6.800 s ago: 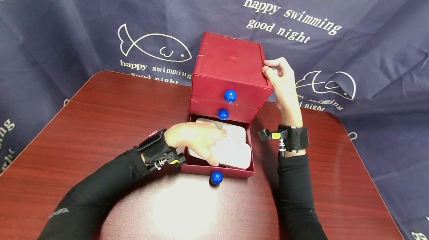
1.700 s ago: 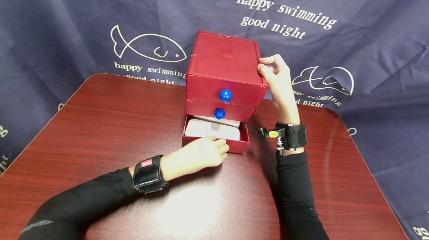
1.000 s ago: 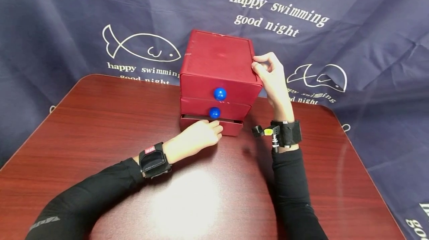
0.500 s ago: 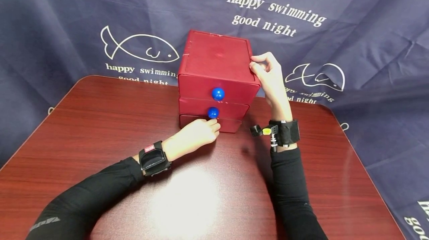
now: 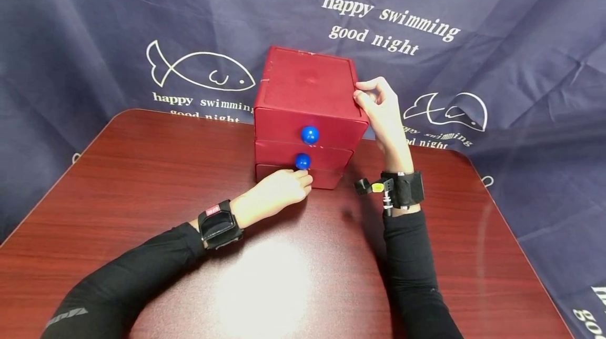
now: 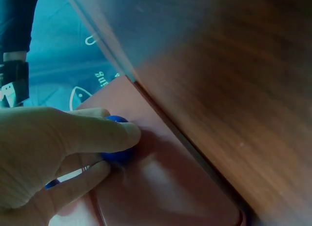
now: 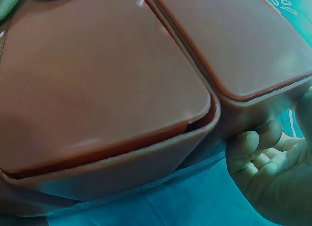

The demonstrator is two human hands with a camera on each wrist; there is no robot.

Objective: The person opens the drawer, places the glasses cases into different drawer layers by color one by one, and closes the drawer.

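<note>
A dark red cabinet (image 5: 312, 83) of three stacked drawers stands on the table, its drawers pushed in. My left hand (image 5: 279, 191) is at the bottom drawer (image 5: 326, 179). In the left wrist view its fingers and thumb pinch that drawer's blue knob (image 6: 118, 156), which is hidden behind the hand in the head view. Blue knobs on the top drawer (image 5: 310, 135) and the middle drawer (image 5: 303, 161) show above it. My right hand (image 5: 385, 112) grips the cabinet's right upper edge with curled fingers; in the right wrist view its fingertips touch the side wall (image 7: 234, 121).
The brown wooden table (image 5: 156, 170) reflects a bright glare in front of the cabinet. Close behind the cabinet hangs a dark blue curtain (image 5: 208, 18) printed with fish and words. Both wrists wear black straps with small cameras.
Earlier my left hand was among white cases inside the pulled-out bottom drawer. It then pushed the drawer in, hiding the cases. My right hand has stayed on the cabinet's edge.
</note>
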